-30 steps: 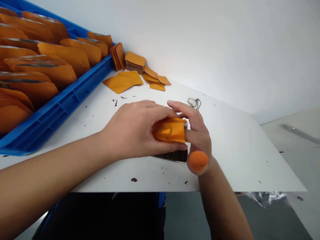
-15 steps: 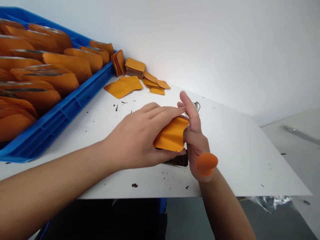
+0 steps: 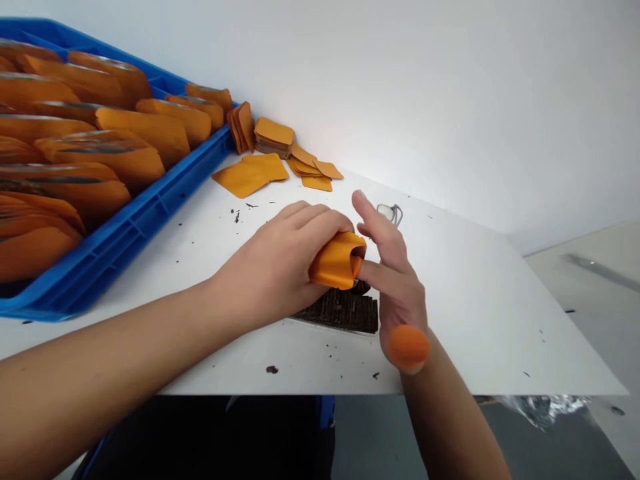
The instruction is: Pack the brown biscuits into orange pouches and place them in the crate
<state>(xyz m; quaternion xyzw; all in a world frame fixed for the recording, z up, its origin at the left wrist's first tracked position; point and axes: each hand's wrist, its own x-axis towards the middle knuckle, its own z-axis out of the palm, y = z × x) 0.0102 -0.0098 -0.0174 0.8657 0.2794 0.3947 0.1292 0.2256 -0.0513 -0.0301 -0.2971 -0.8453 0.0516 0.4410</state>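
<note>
Pouch [image 3: 331, 263] within left fingers [image 3: 326, 225] (right fingertip [image 3: 368, 270] at opening [image 3: 359, 252]).

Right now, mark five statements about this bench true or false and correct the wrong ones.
1. The left hand holds a soft-sided orange pouch. True.
2. The right hand wears a rounded orange fingertip cover. True.
3. That pouch is sealed. False: it gapes open toward the right hand.
4. Orange round-cornered packets stand in the blue ribbed plastic crate. True.
5. That crate stands on the person's right. False: it stands on the left.
</note>
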